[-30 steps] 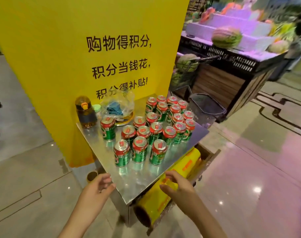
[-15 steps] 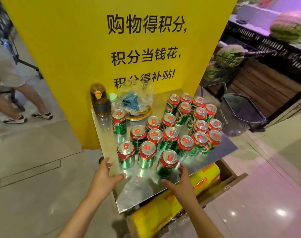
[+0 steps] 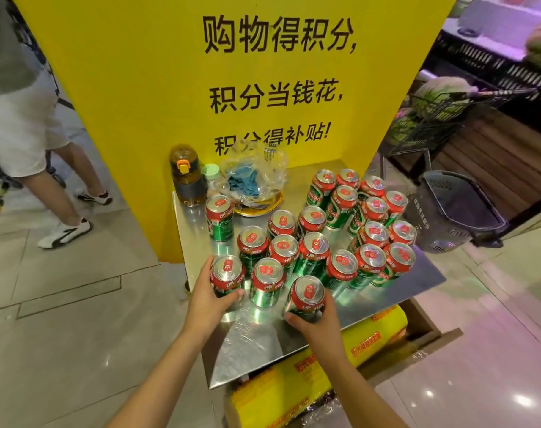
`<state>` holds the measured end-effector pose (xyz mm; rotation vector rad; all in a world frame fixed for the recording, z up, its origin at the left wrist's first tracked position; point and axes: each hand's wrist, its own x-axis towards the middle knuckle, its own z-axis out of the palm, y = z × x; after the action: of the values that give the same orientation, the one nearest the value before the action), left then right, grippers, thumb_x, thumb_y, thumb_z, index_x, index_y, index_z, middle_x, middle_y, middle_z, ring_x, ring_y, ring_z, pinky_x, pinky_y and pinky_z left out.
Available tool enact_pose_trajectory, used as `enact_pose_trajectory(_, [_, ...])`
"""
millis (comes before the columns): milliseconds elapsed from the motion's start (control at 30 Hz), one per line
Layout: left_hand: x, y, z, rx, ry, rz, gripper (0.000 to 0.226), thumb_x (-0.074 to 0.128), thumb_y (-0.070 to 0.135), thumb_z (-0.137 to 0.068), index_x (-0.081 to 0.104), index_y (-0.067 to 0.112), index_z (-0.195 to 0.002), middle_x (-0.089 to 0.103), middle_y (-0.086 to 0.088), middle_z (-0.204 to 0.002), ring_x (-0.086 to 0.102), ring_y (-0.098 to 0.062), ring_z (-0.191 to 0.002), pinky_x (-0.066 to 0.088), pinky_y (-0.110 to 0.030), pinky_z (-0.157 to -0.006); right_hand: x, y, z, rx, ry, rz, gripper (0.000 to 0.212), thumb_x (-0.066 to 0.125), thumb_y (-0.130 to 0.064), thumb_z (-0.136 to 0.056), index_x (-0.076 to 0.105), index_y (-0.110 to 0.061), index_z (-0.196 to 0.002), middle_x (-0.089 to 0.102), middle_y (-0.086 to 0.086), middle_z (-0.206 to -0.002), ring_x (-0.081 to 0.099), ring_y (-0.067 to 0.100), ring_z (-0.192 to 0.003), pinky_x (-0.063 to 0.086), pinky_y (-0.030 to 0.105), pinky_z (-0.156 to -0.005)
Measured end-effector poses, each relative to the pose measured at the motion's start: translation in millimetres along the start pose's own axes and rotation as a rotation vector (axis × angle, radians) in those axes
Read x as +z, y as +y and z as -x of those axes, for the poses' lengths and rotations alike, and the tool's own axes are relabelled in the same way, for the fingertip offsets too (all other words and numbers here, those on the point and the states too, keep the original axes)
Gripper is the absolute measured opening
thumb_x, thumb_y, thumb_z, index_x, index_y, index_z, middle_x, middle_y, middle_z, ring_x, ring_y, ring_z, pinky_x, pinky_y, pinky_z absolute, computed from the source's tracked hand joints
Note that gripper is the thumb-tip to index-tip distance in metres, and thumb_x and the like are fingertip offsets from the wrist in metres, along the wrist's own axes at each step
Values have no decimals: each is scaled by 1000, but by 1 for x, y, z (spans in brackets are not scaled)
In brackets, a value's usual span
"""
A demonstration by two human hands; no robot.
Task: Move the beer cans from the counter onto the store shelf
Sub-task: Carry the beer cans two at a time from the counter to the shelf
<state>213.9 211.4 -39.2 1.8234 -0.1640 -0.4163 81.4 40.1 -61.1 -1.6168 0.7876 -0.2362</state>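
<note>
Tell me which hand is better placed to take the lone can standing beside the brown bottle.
Left. The left hand grips the front-left can on the same side as the lone can by the bottle. The right hand holds another can further right, with a third can between.

1. The counter is brushed steel, shiny, mirroring the cans.
2. The beer cans are glossy painted metal with bare silver lids.
3. A crinkled clear plastic bag holds blue cloth.
4. The yellow roll looks like glossy film.
5. The floor is polished tile.
</note>
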Motion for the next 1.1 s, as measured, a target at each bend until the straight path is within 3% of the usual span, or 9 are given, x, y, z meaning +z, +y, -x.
enact_pose_trajectory(167, [-4,-5,-10,-17,46,-117,80,87,16,-59,48,21,-128,58,1,-120,55,-16,-108,47,-37,-97,1,-7,-3,-16,1,1,65,82,-6,-69,46,-24,-120,59,-16,-109,57,2,-102,46,17,-84])
enact_pose_trajectory(300, [-6,-2,0,-23,85,-81,68,88,16,-58,55,25,-116,62,2,-111,57,-9,-97,46,-21,-80,-7,-8,-1,-17,-15,10,63,82,-9,-69,47,-26,-119,59,-17,-108,56,-1,-100,45,22,-86])
enact_pose_trajectory(433, [-14,5,21,-27,116,-30,67,87,16,-58,53,31,-114,62,6,-110,58,-11,-101,46,-23,-83,-18,-12,5,-35,-59,-11,63,84,-10,-68,51,-29,-118,62,-13,-111,56,3,-105,46,13,-75])
enact_pose_trajectory(500, [-19,14,33,-28,136,-5,66,87,15,-59,52,30,-114,61,8,-109,57,-13,-102,46,-23,-83,-25,-18,8,-49,-121,-15,61,85,-13,-66,54,-32,-114,64,-10,-111,57,5,-105,49,17,-80])
enact_pose_trajectory(600, [-26,32,56,-49,172,90,66,84,12,-63,51,26,-118,58,13,-106,55,-9,-99,44,-21,-83,-30,-34,15,-84,-218,4,61,89,-18,-59,57,-36,-108,67,-8,-108,61,13,-104,52,37,-92])
enact_pose_trajectory(667, [-32,43,75,-39,220,153,62,81,11,-65,50,28,-116,57,14,-106,54,-4,-97,44,-25,-87,-30,-49,21,-116,-279,0,61,88,-12,-57,57,-38,-102,66,-10,-105,60,10,-101,51,32,-89])
enact_pose_trajectory(833, [-45,62,132,7,433,295,53,78,10,-66,52,38,-104,60,9,-109,56,-7,-100,46,-18,-78,-13,-96,40,-215,-476,1,65,86,-6,-58,49,-36,-102,58,-18,-102,54,-1,-97,43,7,-74])
enact_pose_trajectory(967, [-57,69,186,-34,689,384,64,89,30,-48,52,41,-99,59,13,-106,57,-6,-97,46,-23,-78,17,-122,57,-253,-696,3,77,84,-30,-44,50,-35,-113,60,-17,-106,54,-2,-99,42,19,-85])
enact_pose_trajectory(1100, [-76,66,244,-106,938,428,84,87,45,-33,52,37,-108,59,12,-106,56,-10,-98,45,-32,-83,60,-133,81,-300,-896,54,77,86,-24,-54,49,-31,-120,60,-15,-109,54,-2,-99,42,13,-77])
